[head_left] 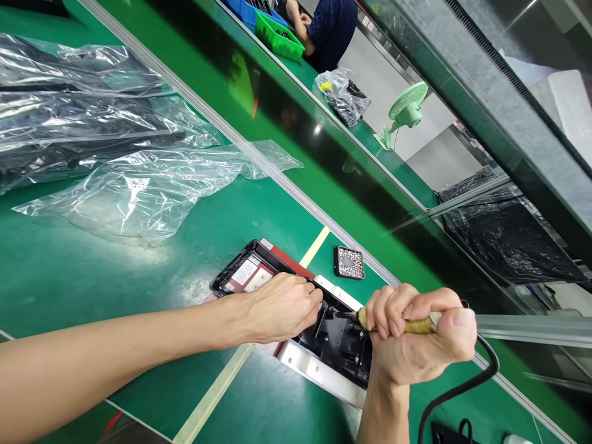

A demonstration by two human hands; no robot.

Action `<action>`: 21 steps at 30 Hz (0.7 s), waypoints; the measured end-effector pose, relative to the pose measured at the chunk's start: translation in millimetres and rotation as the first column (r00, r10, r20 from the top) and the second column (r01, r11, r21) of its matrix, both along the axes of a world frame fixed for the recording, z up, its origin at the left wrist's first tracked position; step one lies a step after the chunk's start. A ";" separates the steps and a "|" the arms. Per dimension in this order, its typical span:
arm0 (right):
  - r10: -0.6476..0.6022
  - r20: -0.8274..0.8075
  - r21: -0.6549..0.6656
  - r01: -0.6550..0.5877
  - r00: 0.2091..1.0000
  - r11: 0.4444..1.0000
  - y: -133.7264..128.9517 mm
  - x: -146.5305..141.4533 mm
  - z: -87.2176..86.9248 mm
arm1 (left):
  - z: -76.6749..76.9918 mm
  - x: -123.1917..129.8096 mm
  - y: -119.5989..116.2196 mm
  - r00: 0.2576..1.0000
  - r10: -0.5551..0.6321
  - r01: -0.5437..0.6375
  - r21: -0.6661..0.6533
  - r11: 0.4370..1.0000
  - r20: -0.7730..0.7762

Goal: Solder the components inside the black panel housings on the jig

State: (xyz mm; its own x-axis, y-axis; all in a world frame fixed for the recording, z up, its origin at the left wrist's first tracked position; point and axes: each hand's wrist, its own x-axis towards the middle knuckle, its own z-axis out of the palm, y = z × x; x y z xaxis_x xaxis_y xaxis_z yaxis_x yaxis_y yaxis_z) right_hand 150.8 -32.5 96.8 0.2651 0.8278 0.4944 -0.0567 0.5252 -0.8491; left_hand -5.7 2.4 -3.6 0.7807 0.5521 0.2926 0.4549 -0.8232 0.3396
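Observation:
My right hand (411, 330) is wrapped round an electric screwdriver (419, 325) with a yellow taped grip and a black cord. Its thin dark bit points left into a long black plastic housing (337, 336), which has posts and ribs inside. Over the middle of that housing, my left hand (289, 305) is closed with the fingers curled down, and whatever they hold is hidden. White fixture blocks (319, 373) flank the housing on both long sides. A small black tray of screws (349, 263) sits just beyond it.
Clear plastic bags (139, 191) with dark parts lie at the left on the green bench (180, 271). A metal rail (222, 126) edges the conveyor belt (203, 55). Across the belt are a co-worker (333, 31), a green bin (280, 40) and a fan (407, 108).

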 end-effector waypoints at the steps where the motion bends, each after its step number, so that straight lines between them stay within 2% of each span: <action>1: 0.000 0.000 0.004 0.000 1.000 1.000 -0.1 0.2 -0.2 | 0.1 0.2 0.1 1.000 -0.001 0.001 -0.002 1.000 -0.004; 21: 0.008 0.002 0.000 -0.008 1.000 1.000 -0.9 -2.2 0.0 | -0.4 0.6 -0.2 1.000 -0.010 0.011 -0.018 1.000 0.011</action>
